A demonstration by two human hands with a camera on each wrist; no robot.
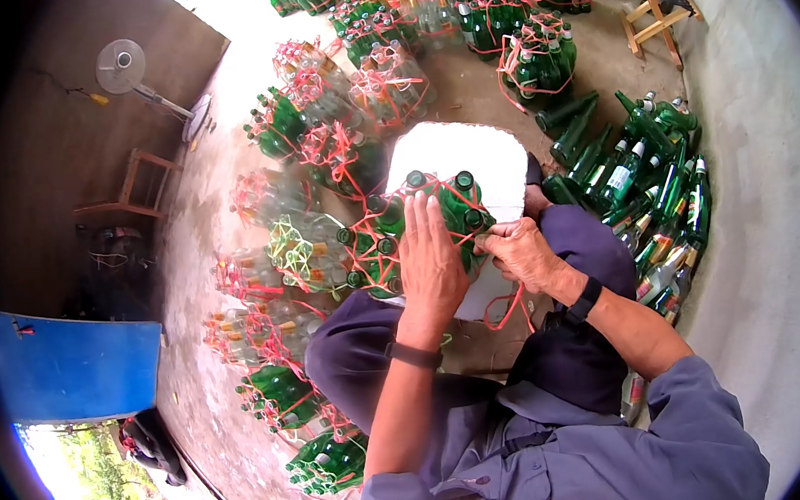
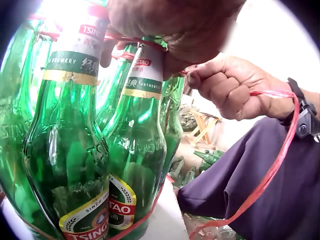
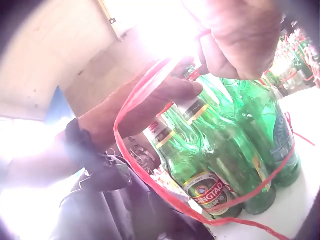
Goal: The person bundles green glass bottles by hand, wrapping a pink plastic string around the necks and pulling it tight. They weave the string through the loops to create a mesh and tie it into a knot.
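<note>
A bundle of green beer bottles (image 2: 65, 145) stands upright on a white-topped surface (image 1: 491, 153) before the person's knees. Red plastic twine (image 2: 270, 182) runs round the bottles' necks and lower bodies. The left hand (image 1: 431, 262) lies over the necks with its fingers straight and close together, touching the bottles. At the bundle's right edge the right hand (image 1: 527, 257) has its fingers curled tightly and grips the twine close beside a neck. From this fist a loose length of twine hangs down in a loop. In the right wrist view, glare washes out part of the hands.
Tied bundles of green and clear bottles (image 1: 387, 86) stand ahead and along the left. Loose green bottles (image 1: 620, 176) lie piled against the right wall (image 1: 751, 175). A small folding stool (image 1: 659, 13) is at the back right, and a fan (image 1: 122, 67) stands far left.
</note>
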